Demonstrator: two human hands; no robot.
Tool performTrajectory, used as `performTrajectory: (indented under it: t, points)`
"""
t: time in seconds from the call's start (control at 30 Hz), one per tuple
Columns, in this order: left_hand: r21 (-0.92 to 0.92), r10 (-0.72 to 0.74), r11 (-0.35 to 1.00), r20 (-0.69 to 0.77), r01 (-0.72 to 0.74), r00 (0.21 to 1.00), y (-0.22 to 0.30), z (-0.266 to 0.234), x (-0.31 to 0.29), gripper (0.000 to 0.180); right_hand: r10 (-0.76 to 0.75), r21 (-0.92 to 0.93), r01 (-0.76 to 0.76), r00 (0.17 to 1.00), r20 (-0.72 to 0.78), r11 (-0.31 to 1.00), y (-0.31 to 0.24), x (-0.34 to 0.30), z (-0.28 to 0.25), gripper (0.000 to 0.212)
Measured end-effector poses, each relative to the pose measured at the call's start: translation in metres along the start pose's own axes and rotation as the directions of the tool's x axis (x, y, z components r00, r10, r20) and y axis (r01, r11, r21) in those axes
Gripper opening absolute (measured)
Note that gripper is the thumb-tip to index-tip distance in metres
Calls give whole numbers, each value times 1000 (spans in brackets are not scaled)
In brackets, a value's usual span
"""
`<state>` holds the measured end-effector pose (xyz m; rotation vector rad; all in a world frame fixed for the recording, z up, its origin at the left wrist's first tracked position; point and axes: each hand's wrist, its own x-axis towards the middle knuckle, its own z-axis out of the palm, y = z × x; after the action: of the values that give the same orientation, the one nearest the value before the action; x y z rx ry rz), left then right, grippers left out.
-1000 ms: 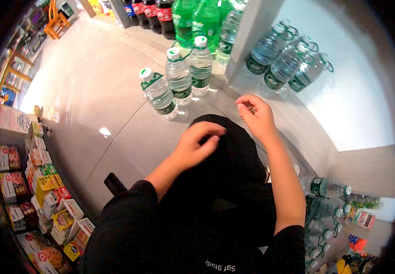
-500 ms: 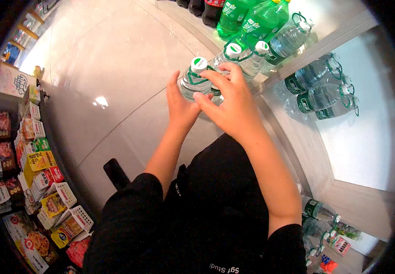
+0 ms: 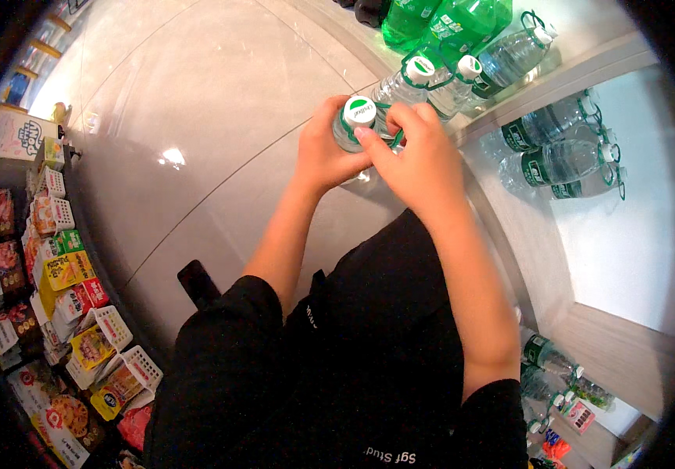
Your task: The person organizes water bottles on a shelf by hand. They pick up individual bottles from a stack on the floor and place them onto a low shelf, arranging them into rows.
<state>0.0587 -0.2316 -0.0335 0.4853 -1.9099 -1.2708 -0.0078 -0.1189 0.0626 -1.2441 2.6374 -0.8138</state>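
A large clear water bottle (image 3: 360, 112) with a white-and-green cap and a green carrying handle stands upright in front of me. Wrapped round its near left side is my left hand (image 3: 322, 152). My right hand (image 3: 422, 156) is closed at the right of the neck, its thumb by the cap and bent fingers on the green handle (image 3: 397, 137). Most of the bottle's body is hidden below the hands. Just beyond it stand two more water bottles of the same kind, one (image 3: 398, 87) beside the other (image 3: 453, 91).
Green soda bottles (image 3: 453, 27) and another water bottle (image 3: 509, 61) stand at the far right by a pale shelf (image 3: 521, 211). More water bottles (image 3: 564, 164) are inside it. Packaged snacks (image 3: 72, 272) and white baskets (image 3: 113, 328) line the left. A dark object (image 3: 197, 283) shows over the tiled floor (image 3: 220, 141).
My right fingers have come down from the cap to the handle and closed. My left hand wraps the bottle more closely. The view has shifted slightly.
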Motion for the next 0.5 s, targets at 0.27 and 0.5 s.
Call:
performTrajectory:
  t: [0.27, 0.5]
  points:
    - [-82, 56, 996, 95, -48, 994, -5, 2, -2, 56, -137, 272, 179, 976, -167, 946, 14, -1, 22, 39]
    - [-217, 78, 975, 114, -52, 990, -9, 9, -2, 51, -74, 282, 150, 962, -262, 948, 8, 0, 31, 33]
